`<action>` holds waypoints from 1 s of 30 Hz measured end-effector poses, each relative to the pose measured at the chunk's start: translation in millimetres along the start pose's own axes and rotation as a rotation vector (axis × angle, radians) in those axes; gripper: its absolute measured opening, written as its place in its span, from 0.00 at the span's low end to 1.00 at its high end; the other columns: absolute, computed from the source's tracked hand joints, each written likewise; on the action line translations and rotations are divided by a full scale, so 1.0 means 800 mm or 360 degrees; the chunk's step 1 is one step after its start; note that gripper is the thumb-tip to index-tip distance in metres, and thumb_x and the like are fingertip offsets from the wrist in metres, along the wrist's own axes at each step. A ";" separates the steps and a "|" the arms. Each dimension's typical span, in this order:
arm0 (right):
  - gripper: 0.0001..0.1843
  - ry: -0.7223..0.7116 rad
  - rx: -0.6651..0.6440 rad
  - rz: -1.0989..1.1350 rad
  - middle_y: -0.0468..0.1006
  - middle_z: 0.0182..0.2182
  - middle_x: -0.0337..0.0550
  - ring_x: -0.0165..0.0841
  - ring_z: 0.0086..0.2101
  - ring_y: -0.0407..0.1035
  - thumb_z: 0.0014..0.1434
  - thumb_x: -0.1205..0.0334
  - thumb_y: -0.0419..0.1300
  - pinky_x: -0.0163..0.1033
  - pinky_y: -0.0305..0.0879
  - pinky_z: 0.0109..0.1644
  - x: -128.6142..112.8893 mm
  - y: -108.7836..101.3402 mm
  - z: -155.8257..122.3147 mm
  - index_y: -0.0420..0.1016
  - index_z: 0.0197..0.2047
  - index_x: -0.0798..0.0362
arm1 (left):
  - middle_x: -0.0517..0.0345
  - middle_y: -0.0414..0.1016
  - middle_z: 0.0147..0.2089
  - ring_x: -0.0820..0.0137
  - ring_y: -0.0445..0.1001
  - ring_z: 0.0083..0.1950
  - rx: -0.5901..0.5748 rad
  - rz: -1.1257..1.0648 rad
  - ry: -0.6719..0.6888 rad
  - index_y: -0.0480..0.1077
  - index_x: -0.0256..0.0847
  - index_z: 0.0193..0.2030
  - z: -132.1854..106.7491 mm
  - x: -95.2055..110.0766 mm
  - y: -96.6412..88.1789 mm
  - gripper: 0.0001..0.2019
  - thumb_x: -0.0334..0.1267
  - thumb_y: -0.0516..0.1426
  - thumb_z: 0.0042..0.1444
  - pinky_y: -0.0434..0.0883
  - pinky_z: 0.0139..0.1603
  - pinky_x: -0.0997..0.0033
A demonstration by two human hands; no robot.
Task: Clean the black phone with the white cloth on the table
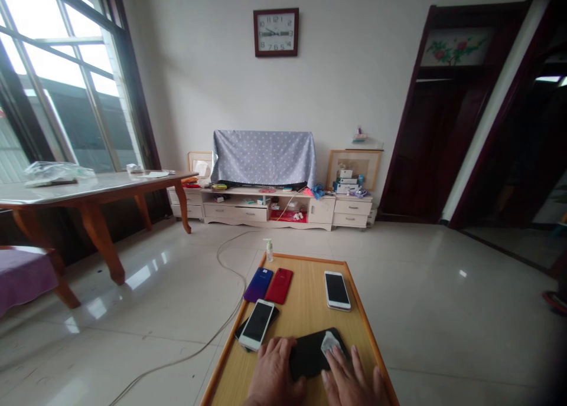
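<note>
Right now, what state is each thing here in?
Left hand: flat on the black phone.
Right hand: fingers on the white wipe.
White phone: screen dark, lying on a dark phone.
Far white phone: screen dark, lying flat.
Blue phone: face down.
Red phone: face down.
Pump bottle: upright.
Wall clock: hanging.

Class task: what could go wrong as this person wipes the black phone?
The white phone lies on a dark phone beside the left hand, so a nudge might slide it off. The sanitizer bottle stands at the table's far end and might tip onto the tile floor if bumped.
</note>
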State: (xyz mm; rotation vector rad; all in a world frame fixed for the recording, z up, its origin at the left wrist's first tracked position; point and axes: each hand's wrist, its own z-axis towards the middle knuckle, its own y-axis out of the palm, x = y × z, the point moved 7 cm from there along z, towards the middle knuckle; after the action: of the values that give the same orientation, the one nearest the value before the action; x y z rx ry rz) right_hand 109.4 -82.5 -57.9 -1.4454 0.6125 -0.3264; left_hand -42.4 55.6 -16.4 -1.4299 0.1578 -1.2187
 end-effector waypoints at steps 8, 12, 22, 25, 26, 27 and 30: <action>0.29 0.0017 0.0141 -0.0036 0.59 0.70 0.33 0.57 0.71 0.41 0.72 0.44 0.40 0.80 0.36 0.67 -0.034 -0.050 0.041 0.64 0.70 0.38 | 0.54 0.77 0.53 0.59 0.69 0.57 0.0001 0.0023 -0.0007 0.69 0.45 0.54 -0.004 0.009 -0.005 0.29 0.37 0.61 0.40 0.58 0.62 0.59; 0.29 0.0019 0.0077 -0.0022 0.57 0.70 0.32 0.57 0.71 0.43 0.70 0.42 0.43 0.80 0.37 0.67 -0.009 -0.032 0.008 0.62 0.71 0.35 | 0.54 0.77 0.53 0.58 0.69 0.58 0.0011 0.0024 -0.0023 0.69 0.46 0.55 -0.004 0.009 -0.005 0.30 0.37 0.61 0.40 0.58 0.63 0.59; 0.29 0.0001 0.0198 -0.0012 0.61 0.69 0.38 0.56 0.71 0.43 0.71 0.43 0.43 0.79 0.38 0.67 -0.019 -0.052 0.032 0.64 0.70 0.38 | 0.54 0.76 0.54 0.58 0.69 0.58 -0.0006 0.0008 -0.0020 0.68 0.45 0.55 -0.004 0.016 -0.010 0.29 0.37 0.61 0.41 0.58 0.63 0.58; 0.29 0.0024 0.0232 -0.0015 0.61 0.70 0.38 0.56 0.71 0.42 0.72 0.44 0.43 0.79 0.37 0.67 -0.019 -0.052 0.041 0.64 0.70 0.40 | 0.55 0.77 0.53 0.58 0.69 0.57 -0.0003 0.0006 -0.0029 0.69 0.45 0.54 -0.003 0.016 -0.010 0.29 0.37 0.61 0.40 0.58 0.62 0.58; 0.29 0.0030 0.0229 -0.0015 0.60 0.70 0.38 0.56 0.71 0.43 0.71 0.44 0.44 0.80 0.38 0.67 -0.015 -0.048 0.037 0.63 0.70 0.39 | 0.55 0.77 0.52 0.58 0.69 0.57 -0.0007 0.0009 -0.0030 0.69 0.45 0.54 -0.003 0.015 -0.010 0.29 0.37 0.61 0.40 0.59 0.61 0.58; 0.29 0.0031 0.0216 -0.0014 0.60 0.70 0.38 0.57 0.71 0.44 0.71 0.44 0.45 0.80 0.39 0.67 -0.009 -0.042 0.032 0.63 0.70 0.38 | 0.54 0.77 0.52 0.58 0.69 0.57 -0.0015 0.0013 -0.0032 0.69 0.45 0.54 -0.003 0.014 -0.009 0.29 0.37 0.61 0.40 0.59 0.61 0.58; 0.28 0.0016 0.0142 0.0012 0.61 0.69 0.36 0.57 0.70 0.49 0.69 0.42 0.48 0.81 0.42 0.65 0.013 -0.022 0.009 0.63 0.69 0.32 | 0.54 0.77 0.52 0.58 0.70 0.56 -0.0025 0.0017 -0.0030 0.69 0.45 0.54 -0.001 0.011 -0.006 0.29 0.37 0.61 0.40 0.59 0.61 0.59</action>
State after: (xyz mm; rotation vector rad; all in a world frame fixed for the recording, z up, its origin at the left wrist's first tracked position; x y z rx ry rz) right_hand 124.3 -84.3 -42.9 -1.3566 0.6042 -0.3511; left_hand -41.7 50.3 -8.1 -1.4522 0.1622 -1.1975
